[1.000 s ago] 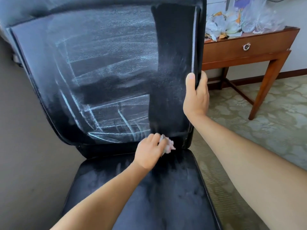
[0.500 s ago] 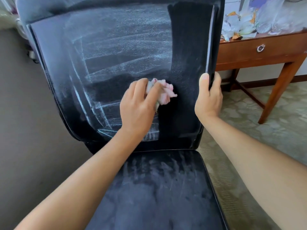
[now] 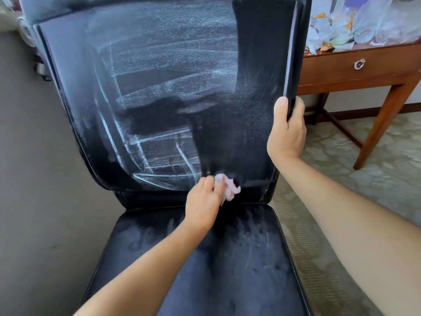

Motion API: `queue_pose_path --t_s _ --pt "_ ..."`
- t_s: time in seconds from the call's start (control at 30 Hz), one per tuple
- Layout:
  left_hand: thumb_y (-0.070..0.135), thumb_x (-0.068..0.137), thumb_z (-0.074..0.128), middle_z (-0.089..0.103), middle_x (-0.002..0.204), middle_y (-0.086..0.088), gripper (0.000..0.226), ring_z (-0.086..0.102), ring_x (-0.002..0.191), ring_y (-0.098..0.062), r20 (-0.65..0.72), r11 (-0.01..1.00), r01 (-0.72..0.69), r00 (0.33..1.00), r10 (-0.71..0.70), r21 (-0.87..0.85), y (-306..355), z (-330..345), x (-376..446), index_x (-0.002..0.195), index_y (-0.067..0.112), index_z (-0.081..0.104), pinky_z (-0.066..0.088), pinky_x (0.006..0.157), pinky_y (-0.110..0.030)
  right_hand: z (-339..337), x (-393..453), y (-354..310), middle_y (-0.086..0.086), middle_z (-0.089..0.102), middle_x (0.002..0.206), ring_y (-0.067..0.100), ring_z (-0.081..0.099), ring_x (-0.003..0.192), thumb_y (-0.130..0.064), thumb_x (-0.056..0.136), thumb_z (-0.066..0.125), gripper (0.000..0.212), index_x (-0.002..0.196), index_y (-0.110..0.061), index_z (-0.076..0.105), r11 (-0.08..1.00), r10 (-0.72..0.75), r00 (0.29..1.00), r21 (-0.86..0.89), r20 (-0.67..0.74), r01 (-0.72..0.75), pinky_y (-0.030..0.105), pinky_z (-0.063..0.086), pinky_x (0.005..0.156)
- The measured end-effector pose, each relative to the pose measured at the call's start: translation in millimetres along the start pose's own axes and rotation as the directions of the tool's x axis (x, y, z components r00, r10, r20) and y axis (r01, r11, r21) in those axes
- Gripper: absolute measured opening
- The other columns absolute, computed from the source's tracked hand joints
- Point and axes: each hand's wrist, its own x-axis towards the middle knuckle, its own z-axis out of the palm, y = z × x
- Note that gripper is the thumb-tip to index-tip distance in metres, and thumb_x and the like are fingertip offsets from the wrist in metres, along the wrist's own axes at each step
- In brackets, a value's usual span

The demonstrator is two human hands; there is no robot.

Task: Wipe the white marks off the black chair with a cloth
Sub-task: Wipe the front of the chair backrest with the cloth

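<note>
The left hand (image 3: pixel 202 199) is gripping the cloth (image 3: pixel 229 187), wiping low centre on the chair (image 3: pixel 250 110); the right hand (image 3: pixel 287 131) is clasping its edge; the white marks (image 3: pixel 159 76) at upper left likely call for another stroke.

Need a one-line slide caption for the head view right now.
Left hand presses pink cloth at the chalked backrest's bottom edge while right hand grips its side.

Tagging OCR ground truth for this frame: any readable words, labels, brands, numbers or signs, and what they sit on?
None readable.
Black chair: no label or brand shows; the white marks on its backrest are smears and strokes, not letters.
Pink cloth in the left hand: no print visible.
Wooden side table: no text; drawer bears only a ring pull.
Wrapped items on the table: coloured patches, too blurred to tell if any is print.
</note>
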Motion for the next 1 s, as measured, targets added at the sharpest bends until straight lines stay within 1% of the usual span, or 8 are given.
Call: queue_pose_path --t_s 0.1,0.2,0.53,0.6,0.67,0.73,0.9,1.0 --pt "0.030 0.053 0.101 0.062 0.080 0.002 0.054 0.063 0.070 -0.020 0.331 0.981 0.192 0.925 -0.185 0.011 13.4 23.2 -37.9 0.101 0.019 0.078 0.048 0.050 -0.028 -0.7 0.8 3.5 -0.007 0.062 0.134 0.021 0.056 0.120 -0.074 0.090 0.025 0.071 0.144 -0.033 0.046 1.000 -0.012 1.000 -0.001 0.015 0.012 0.031 0.034 0.087" --pt "0.020 0.087 0.077 0.063 0.103 -0.001 0.030 0.064 0.092 -0.025 0.430 0.932 0.345 0.862 -0.268 -0.113 25.8 11.8 -32.7 0.116 0.023 0.070 0.056 0.066 -0.036 0.9 -1.0 4.3 -0.007 0.059 0.140 0.021 0.054 0.124 -0.070 0.096 0.026 0.067 0.149 -0.032 0.042 0.999 0.008 1.000 -0.048 0.024 -0.007 0.033 0.035 0.090" --pt "0.011 0.090 0.074 0.061 0.110 -0.003 0.040 0.059 0.094 -0.024 0.147 0.798 0.448 0.892 -0.426 -0.404 22.4 -68.6 -19.4 0.128 0.018 0.061 0.043 0.065 -0.031 -28.2 -141.8 25.2 0.003 0.040 0.144 0.028 0.045 0.131 -0.055 0.091 0.058 0.072 0.151 -0.028 0.031 0.922 0.195 0.975 -0.359 0.105 -0.146 0.052 0.046 0.102" --pt "0.009 0.092 0.071 0.059 0.118 0.002 0.048 0.060 0.101 -0.017 0.181 0.697 0.450 0.886 -0.427 -0.558 25.1 -84.0 -26.9 0.136 0.021 0.057 0.046 0.075 -0.028 -28.0 -190.4 21.6 -0.007 0.048 0.138 0.016 0.049 0.130 -0.055 0.093 0.064 0.062 0.145 -0.036 0.037 0.910 0.414 0.818 -0.195 0.399 -0.365 0.041 0.047 0.101" --pt "0.009 0.094 0.066 0.060 0.124 0.013 0.055 0.061 0.110 -0.007 0.303 0.508 0.436 0.896 -0.325 -0.743 26.6 -99.6 -32.6 0.142 0.030 0.048 0.049 0.084 -0.024 -11.6 -202.7 7.9 -0.012 0.066 0.119 0.008 0.059 0.123 -0.042 0.099 0.061 0.032 0.129 -0.033 0.057 0.626 0.522 0.561 0.159 0.642 -0.763 0.032 0.047 0.098" --pt "0.020 0.098 0.063 0.066 0.119 0.021 0.073 0.065 0.107 -0.002 0.430 0.446 0.460 0.886 -0.174 -0.768 20.7 -108.8 -41.2 0.157 0.040 0.025 0.052 0.084 -0.021 2.2 -194.0 3.3 -0.003 0.076 0.104 0.011 0.072 0.108 -0.029 0.098 0.065 0.020 0.115 -0.020 0.070 0.436 0.531 0.493 0.276 0.689 -0.856 0.029 0.053 0.089" --pt "0.074 0.096 0.031 0.014 0.173 0.013 0.085 0.009 0.160 -0.016 0.556 0.854 0.407 0.812 -0.177 -0.323 -19.2 -72.8 -83.4 0.166 0.032 0.007 0.010 0.129 -0.052 5.2 -172.9 18.1 -0.009 0.071 0.114 0.011 0.070 0.101 -0.022 0.089 0.069 0.039 0.124 -0.039 0.065 0.924 0.372 0.813 -0.093 0.449 -0.371 0.024 0.054 0.079" --pt "0.078 0.095 0.008 -0.011 0.175 0.009 0.081 -0.019 0.160 -0.023 0.722 0.914 0.401 0.651 -0.234 -0.066 -24.2 -48.3 -115.4 0.165 0.041 -0.007 -0.016 0.124 -0.062 6.4 -170.2 21.6 -0.014 0.038 0.133 0.008 0.056 0.090 -0.022 0.090 0.064 0.062 0.141 -0.051 0.044 0.922 -0.001 0.926 -0.358 0.377 0.146 0.028 0.049 0.077"
